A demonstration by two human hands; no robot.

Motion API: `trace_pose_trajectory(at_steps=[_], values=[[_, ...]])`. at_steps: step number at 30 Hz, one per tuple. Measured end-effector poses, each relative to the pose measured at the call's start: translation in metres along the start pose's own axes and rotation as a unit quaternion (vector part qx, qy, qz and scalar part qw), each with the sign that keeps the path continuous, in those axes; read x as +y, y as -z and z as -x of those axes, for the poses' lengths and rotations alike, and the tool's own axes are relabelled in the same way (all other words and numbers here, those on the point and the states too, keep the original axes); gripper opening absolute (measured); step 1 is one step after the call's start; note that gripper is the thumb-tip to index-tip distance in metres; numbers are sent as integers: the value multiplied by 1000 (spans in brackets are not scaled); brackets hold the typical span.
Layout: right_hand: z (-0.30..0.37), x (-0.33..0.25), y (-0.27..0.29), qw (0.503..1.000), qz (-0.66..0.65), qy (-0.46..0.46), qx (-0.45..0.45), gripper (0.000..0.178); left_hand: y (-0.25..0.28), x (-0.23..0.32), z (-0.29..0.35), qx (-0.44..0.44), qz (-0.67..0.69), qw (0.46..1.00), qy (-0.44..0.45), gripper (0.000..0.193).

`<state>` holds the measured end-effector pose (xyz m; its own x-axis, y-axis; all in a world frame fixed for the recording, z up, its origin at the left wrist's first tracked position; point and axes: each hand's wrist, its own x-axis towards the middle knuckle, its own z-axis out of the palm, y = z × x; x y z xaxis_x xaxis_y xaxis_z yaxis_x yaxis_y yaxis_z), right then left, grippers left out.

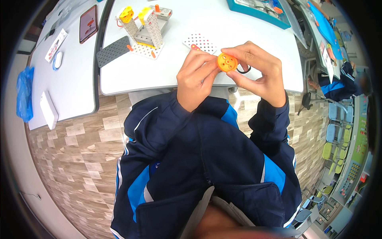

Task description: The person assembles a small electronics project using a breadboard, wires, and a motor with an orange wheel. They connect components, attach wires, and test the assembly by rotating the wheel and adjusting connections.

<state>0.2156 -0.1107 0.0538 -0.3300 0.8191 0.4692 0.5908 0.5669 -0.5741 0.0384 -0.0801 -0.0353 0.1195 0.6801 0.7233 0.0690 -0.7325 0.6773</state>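
Observation:
Over the front edge of the white table, my right hand (260,67) pinches a round orange wheel hub (227,62) between thumb and forefinger. The hub's flat face, with several small holes, is turned toward me. My left hand (195,77) is closed, its fingertips against the hub's left edge; whether they grip another small part there is hidden. A black ring (245,71), perhaps a rubber tyre, shows behind the right hand's fingers. Just beyond the hands lies a white perforated plate (199,41) with a small orange-red piece (195,47) at its near edge.
A grey and yellow block-built model (149,32) stands on the table beside a dark grey perforated plate (113,52). A teal tray of parts (260,12) sits at the far right. On the left table lie a phone (88,24), a white box (49,110) and a blue plastic bag (25,93).

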Motion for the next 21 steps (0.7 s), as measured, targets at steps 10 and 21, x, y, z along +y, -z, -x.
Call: trace_pose_trajectory(at_steps=[10,21], values=[[-7,14,9,998,-21,39,-52,44,0,-1,-1,-18,-1,1000,0,18],[-12,14,12,996,-9,50,-68,53,0,-9,0,-5,2,1000,-15,23]])
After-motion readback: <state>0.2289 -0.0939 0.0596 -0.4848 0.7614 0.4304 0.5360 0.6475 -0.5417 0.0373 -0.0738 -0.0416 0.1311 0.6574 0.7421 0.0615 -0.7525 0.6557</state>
